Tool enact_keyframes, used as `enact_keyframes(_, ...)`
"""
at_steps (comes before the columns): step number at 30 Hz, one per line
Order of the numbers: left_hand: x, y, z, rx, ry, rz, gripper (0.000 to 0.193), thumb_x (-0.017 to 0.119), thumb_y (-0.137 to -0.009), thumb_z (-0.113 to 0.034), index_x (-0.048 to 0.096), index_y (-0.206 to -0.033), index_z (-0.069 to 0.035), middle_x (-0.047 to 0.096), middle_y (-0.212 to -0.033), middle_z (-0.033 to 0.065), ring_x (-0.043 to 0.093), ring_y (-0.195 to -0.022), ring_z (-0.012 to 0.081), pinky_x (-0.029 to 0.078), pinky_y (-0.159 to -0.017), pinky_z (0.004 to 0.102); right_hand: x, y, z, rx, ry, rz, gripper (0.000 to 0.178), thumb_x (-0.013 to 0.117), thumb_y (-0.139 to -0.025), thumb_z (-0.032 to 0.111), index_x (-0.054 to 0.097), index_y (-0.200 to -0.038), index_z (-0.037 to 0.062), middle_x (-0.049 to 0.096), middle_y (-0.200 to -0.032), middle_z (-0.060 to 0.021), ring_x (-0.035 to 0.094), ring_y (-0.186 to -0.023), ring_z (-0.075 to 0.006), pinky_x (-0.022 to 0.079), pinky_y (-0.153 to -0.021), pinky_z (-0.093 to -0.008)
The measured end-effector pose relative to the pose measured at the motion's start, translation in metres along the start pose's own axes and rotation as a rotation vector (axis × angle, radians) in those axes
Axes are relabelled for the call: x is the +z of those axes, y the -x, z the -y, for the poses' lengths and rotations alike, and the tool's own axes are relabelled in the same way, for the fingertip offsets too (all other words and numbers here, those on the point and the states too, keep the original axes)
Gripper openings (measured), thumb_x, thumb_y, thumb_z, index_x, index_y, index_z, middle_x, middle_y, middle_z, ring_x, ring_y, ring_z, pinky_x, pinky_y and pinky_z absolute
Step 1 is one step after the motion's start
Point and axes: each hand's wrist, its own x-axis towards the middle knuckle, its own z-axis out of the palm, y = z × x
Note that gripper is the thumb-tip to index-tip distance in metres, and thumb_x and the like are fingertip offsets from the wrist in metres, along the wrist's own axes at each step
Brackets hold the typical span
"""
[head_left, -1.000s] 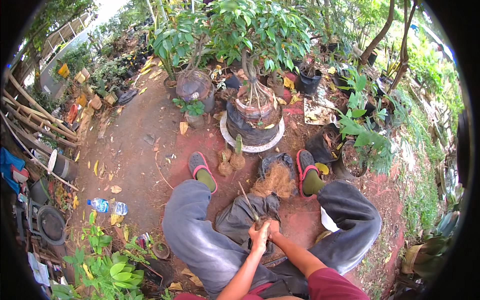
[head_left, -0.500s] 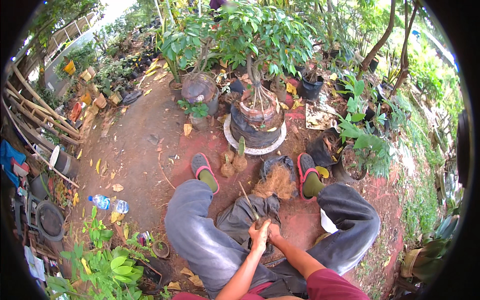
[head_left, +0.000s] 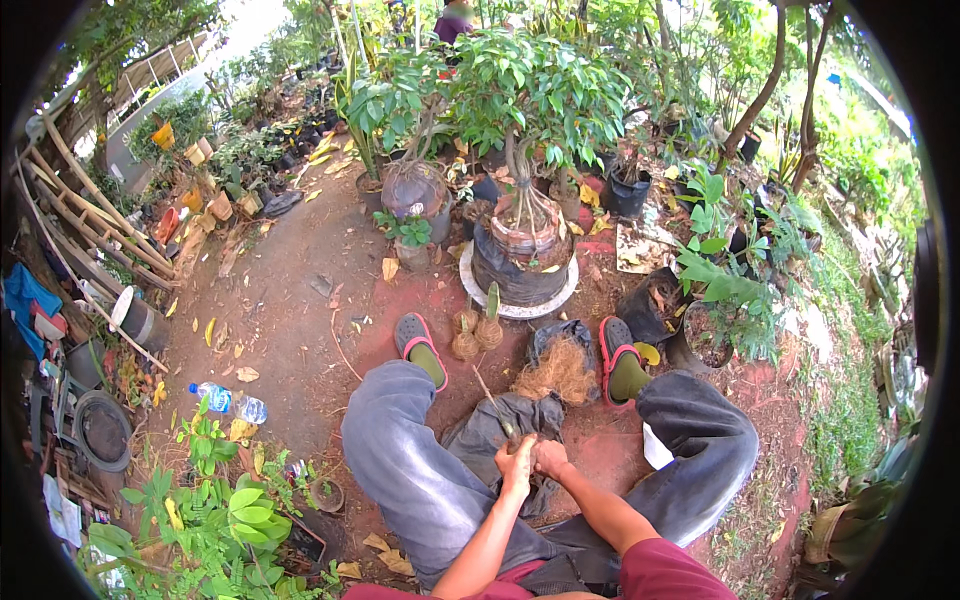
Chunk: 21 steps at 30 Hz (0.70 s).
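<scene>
My left hand (head_left: 515, 466) is closed round the base of a plant cutting, a thin bare stem (head_left: 491, 404) with a dark root ball mostly hidden by the fingers. The stem leans up and away to the left. Beside it, touching or nearly so, my right hand (head_left: 548, 458) has its fingers curled in; what they hold is hidden. Beneath both hands a black plastic sheet or bag (head_left: 470, 437) lies crumpled between my legs. Just beyond it sits a heap of brown coconut fibre (head_left: 560, 370), spilling from a black plastic bag (head_left: 568, 332).
Small fibre-wrapped balls (head_left: 465, 345), one with a green shoot, stand between my shoes. Farther off is a large potted tree (head_left: 520, 265) on a white round base. Two plastic bottles (head_left: 228, 402) lie at left, near leafy plants (head_left: 245, 520). Black pots (head_left: 645, 305) stand at right.
The view has shifted slightly, so the scene sits a little lower and to the right. My right hand has moved slightly up along the root ball; my left keeps its grip.
</scene>
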Motion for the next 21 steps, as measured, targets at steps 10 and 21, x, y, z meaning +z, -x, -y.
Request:
enact_keyframes(10, -0.002, 0.012, -0.012, -0.064, -0.083, 0.103, 0.028, 0.076, -0.078, -0.023, 0.058, -0.093, -0.007, 0.059, -0.065, 0.0012, 0.056, -0.046, 0.0132, 0.044, -0.039, 0.0255, -0.072, 0.033, 0.003, -0.164, 0.037, -0.083, 0.029, 0.065, -0.073, 0.031, 0.07, -0.084, 0.0047, 0.067, -0.081, -0.0225, 0.067, -0.079, -0.0384, 0.055, -0.072, -0.0465)
enact_keyframes(21, -0.004, 0.01, -0.028, -0.102, -0.12, 0.309, 0.022, 0.07, -0.082, -0.025, 0.067, -0.092, -0.006, 0.065, -0.072, 0.0038, 0.059, -0.051, 0.0145, 0.044, -0.042, 0.0277, -0.116, 0.085, 0.013, -0.39, -0.332, -0.382, 0.027, 0.064, -0.074, 0.024, 0.067, -0.089, 0.0014, 0.064, -0.081, -0.0253, 0.063, -0.08, -0.0416, 0.051, -0.069, -0.0472)
